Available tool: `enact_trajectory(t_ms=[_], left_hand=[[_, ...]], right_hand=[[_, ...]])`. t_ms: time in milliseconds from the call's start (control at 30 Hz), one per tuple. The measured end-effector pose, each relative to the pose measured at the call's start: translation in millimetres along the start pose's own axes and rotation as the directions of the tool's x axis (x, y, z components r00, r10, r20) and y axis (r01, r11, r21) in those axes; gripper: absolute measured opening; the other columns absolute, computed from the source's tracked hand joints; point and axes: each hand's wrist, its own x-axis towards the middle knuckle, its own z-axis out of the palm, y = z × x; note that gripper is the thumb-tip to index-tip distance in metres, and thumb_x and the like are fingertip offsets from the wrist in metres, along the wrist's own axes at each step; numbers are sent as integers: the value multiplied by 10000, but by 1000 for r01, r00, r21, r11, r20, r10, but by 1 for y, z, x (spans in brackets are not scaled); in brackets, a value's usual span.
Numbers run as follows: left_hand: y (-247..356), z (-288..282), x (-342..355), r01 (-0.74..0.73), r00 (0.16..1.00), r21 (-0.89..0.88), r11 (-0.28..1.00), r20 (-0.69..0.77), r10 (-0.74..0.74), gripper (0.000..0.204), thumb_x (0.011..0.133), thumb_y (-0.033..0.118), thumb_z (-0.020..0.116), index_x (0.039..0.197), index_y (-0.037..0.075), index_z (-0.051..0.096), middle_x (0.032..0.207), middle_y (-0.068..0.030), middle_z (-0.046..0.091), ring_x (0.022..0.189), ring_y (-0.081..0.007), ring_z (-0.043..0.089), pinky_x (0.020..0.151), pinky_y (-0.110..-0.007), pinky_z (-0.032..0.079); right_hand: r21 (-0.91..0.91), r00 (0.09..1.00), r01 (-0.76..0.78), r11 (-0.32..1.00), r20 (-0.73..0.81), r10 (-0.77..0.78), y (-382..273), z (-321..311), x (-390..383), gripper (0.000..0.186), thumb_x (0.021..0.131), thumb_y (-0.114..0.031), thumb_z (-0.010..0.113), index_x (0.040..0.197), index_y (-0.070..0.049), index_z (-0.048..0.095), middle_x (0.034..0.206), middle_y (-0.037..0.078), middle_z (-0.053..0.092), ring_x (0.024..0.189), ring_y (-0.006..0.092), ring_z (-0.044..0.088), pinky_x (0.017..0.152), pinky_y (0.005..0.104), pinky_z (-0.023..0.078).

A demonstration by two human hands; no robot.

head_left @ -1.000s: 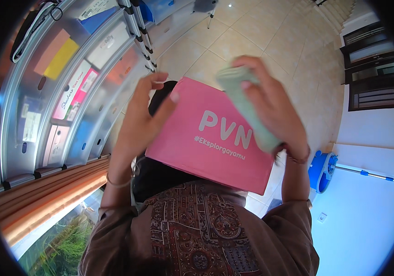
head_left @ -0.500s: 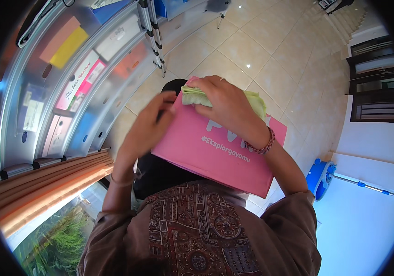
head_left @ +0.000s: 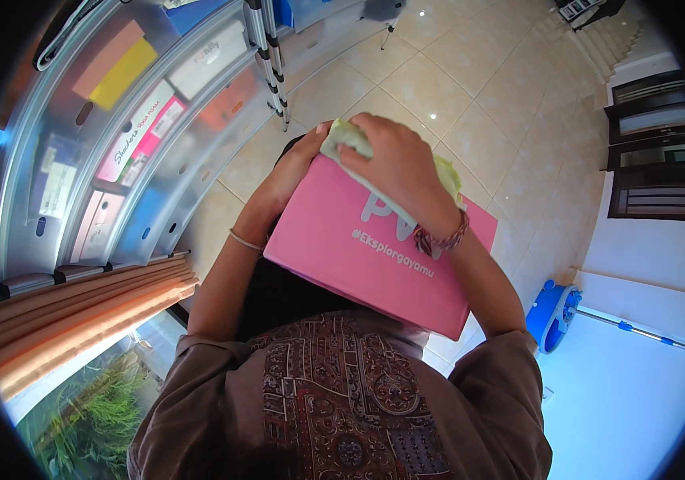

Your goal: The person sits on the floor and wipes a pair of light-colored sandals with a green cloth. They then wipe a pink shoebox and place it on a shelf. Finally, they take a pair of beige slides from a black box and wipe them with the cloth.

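Note:
A pink box (head_left: 358,288) with white lettering rests tilted on my lap, over dark cloth. My left hand (head_left: 291,168) grips the box's upper left edge, its fingertips at the top corner and partly out of sight. My right hand (head_left: 394,168) is closed on a pale green cloth (head_left: 337,138), which lies against the upper part of the box and covers some of its lettering. A braided bracelet circles my right wrist, a thin band my left.
Clear shelves (head_left: 70,216) of boxes curve along the left beside metal poles (head_left: 270,56), above an orange curtain (head_left: 78,312) and window (head_left: 94,400). Tiled floor (head_left: 470,88) stretches ahead. A blue mop bucket (head_left: 546,316) with a pole stands at the right, near dark-framed windows (head_left: 650,192).
My right hand moved from the box's right side to its top with the cloth. My left hand moved up and forward onto the box's upper left edge and closed on it.

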Motion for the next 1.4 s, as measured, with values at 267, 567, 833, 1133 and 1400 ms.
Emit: enact_trajectory(t_ms=[267, 567, 833, 1133, 1400], left_hand=[[-8, -10, -15, -64, 998, -68, 996, 19, 65, 476, 1065, 433, 365, 1302, 46, 510, 1192, -79, 579, 1097, -160, 561, 964, -306, 460], [-17, -9, -7, -45, 998, -43, 998, 49, 47, 402, 1054, 391, 407, 1269, 73, 525, 1137, -55, 580, 1079, -147, 560, 966, -309, 454], [-16, -7, -11, -46, 998, -46, 998, 41, 48, 442, 1083, 390, 307, 1283, 51, 508, 1171, -59, 550, 1090, -125, 528, 970, -294, 439], [-1, 2, -21, 82, 996, -25, 996, -29, -83, 582, 1073, 485, 243, 1380, 39, 456, 1267, -101, 556, 1173, -164, 528, 1033, -326, 427], [-9, -1, -16, 37, 999, -81, 996, -21, -38, 621, 1059, 531, 237, 1373, 42, 454, 1239, -103, 564, 1156, -185, 551, 1021, -332, 443]], right_hand=[[81, 959, 283, 956, -35, -281, -19, 12, -21, 433, 735, -272, 777, 1099, -86, 634, 987, 118, 672, 912, 331, 657, 785, 429, 530], [280, 868, 480, 831, -12, -497, -53, 29, -69, 394, 719, -274, 794, 1043, -98, 654, 966, 113, 676, 860, 317, 672, 747, 409, 545], [156, 948, 319, 935, -58, -314, -16, 15, -40, 425, 720, -270, 796, 1076, -88, 649, 965, 113, 683, 869, 302, 671, 776, 406, 541], [138, 966, 258, 956, -66, -251, -2, 17, -20, 383, 719, -246, 774, 1035, -76, 642, 964, 123, 667, 879, 325, 660, 768, 416, 528], [214, 967, 244, 946, 15, -253, -8, 13, -23, 330, 686, -262, 771, 910, -63, 632, 831, 128, 660, 798, 328, 658, 697, 420, 522]])
